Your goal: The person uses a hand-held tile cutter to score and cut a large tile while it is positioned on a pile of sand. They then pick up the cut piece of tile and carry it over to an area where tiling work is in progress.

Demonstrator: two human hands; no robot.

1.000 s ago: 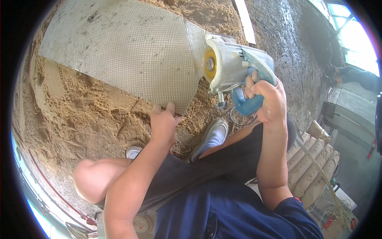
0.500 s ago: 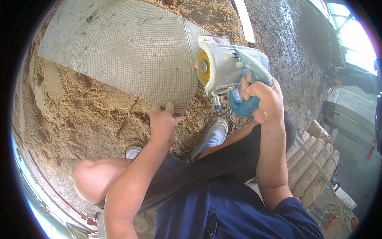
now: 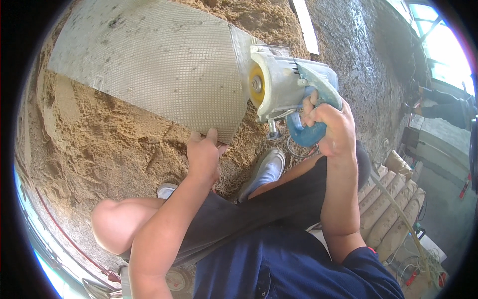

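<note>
A large tile point(image 3: 164, 65) lies with its gridded back up on the sand, its right part cut at an angle. My left hand point(image 3: 203, 152) is closed on the tile's near right corner, fingertips on top of its edge. In my right hand point(image 3: 331, 119) is the blue handle of a handheld tile cutter point(image 3: 286, 79) with a dusty metal body. Its yellow disc point(image 3: 256, 83) faces the tile and stands close to the right edge; whether the blade touches the tile I cannot tell. My right fingers wrap round the handle, near the trigger.
Loose sand point(image 3: 109, 129) surrounds the tile. My shoe point(image 3: 269, 169) rests just below the cutter. A white strip point(image 3: 304, 25) lies at the far side. To the right are a stack of patterned, rolled-looking bundles point(image 3: 391, 199), a hose point(image 3: 398, 209) and another person's legs point(image 3: 445, 107).
The cutter has shifted slightly right, away from the tile's edge. My left hand stays on the tile corner. The other person's legs at the right have moved.
</note>
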